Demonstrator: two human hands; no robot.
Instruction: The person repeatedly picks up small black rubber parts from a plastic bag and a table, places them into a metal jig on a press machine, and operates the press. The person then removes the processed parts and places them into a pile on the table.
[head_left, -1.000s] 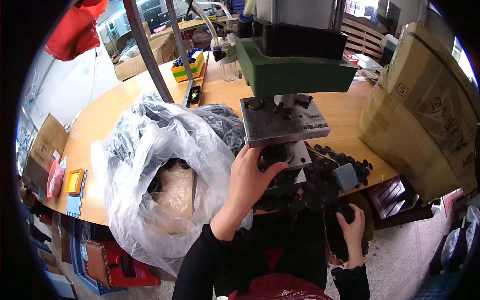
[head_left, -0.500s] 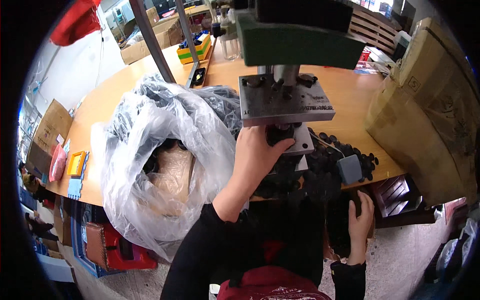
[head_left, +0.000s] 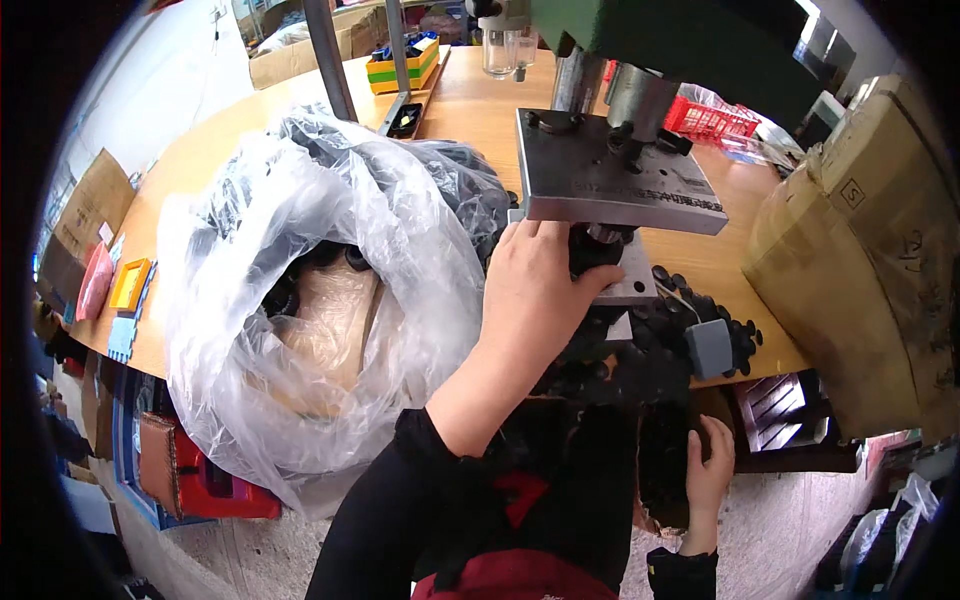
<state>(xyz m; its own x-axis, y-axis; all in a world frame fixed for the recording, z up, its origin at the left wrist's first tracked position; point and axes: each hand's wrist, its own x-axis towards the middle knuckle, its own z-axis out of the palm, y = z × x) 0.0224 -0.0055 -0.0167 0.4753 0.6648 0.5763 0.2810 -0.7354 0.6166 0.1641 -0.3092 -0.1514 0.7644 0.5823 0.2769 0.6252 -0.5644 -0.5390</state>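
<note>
My left hand (head_left: 540,285) reaches between the plates of a green bench press (head_left: 680,45). Its fingers and thumb close around a round black part (head_left: 585,252), mostly hidden by the hand, beneath the thick steel upper plate (head_left: 620,180). The lower steel plate (head_left: 638,268) shows just to the right of the thumb. My right hand (head_left: 710,468) hangs low past the table edge, next to an opened carton (head_left: 665,465) of dark contents. Its thumb stands apart from the fingers, and nothing shows in it.
Many small black discs (head_left: 745,340) lie around a grey block (head_left: 710,348) right of the press. A large clear plastic bag (head_left: 420,280) with black parts fills the left. A tall cardboard box (head_left: 860,260) stands at right; a red basket (head_left: 710,118) sits behind.
The whole view has shifted, so the press appears farther right. My left hand stays around the black part under the plate. My right hand remains low beside the carton, thumb apart.
</note>
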